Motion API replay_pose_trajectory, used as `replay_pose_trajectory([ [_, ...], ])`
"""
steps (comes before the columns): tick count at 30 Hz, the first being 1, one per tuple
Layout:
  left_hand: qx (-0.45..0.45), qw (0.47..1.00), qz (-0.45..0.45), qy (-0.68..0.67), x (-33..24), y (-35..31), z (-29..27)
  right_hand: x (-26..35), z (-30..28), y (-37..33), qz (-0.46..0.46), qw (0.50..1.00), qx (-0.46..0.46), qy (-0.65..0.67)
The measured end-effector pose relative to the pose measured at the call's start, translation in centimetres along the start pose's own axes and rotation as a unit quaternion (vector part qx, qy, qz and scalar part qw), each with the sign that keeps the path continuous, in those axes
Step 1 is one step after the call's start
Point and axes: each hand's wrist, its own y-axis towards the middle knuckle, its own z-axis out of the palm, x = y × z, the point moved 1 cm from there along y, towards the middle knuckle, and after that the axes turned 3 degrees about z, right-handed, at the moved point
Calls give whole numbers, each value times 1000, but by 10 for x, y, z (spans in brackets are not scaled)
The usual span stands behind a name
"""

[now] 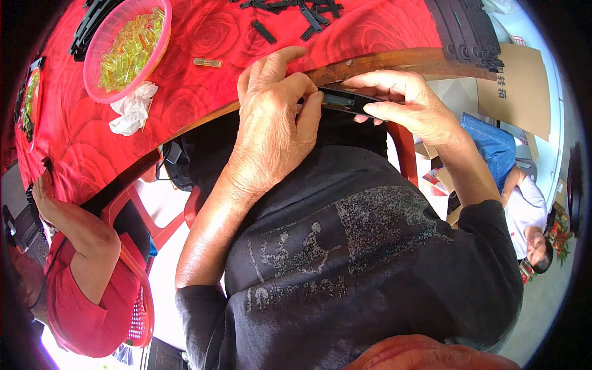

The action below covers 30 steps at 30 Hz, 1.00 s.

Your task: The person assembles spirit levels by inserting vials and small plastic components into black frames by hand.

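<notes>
Both hands meet over the table's near edge at a long, narrow black plastic piece (349, 102) with a recess along it. My left hand (271, 117) pinches its left end between thumb and bent forefinger, which hide that end. Its other fingers stretch over the table's edge. From the right, my right hand (410, 108) grips the other end, thumb on the near side and fingers beyond. Whether anything sits inside the recess I cannot make out. On the red tablecloth (209, 31), one small clear yellowish block (208, 63) lies beyond my left hand.
A pink basket (90, 80) holds many yellow-green clear blocks (132, 52), with crumpled tissue (132, 110) beside it. Small black parts (311, 18) lie at the back; black strips (465, 34) line the right. A co-worker in red (92, 308) sits left; another person (524, 209) is at right.
</notes>
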Motion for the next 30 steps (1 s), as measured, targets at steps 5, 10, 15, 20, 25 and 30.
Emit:
replay_pose_trajectory([
  [5, -6, 1000, -8, -13, 0, 0, -1, 4, 0, -1, 2, 1000, -5, -5],
  [10, 5, 996, -49, -74, 0, 2, -2, 0, 0, 2, -5, 1000, 1, 12],
  [15, 6, 999, -27, -46, -3, 2, -2, 0, 1, 2, -25, 1000, -1, -7],
  [20, -12, 1000, 4, 27, -6, 3, -2, 0, -1, 3, -27, 1000, -3, -16],
  [25, 2, 1000, -14, -16, -6, 5, -3, 2, 1, 1, -26, 1000, -18, 1],
  [30, 2, 1000, 0, 8, -6, 5, -3, 0, 1, 3, -40, 999, -11, -8],
])
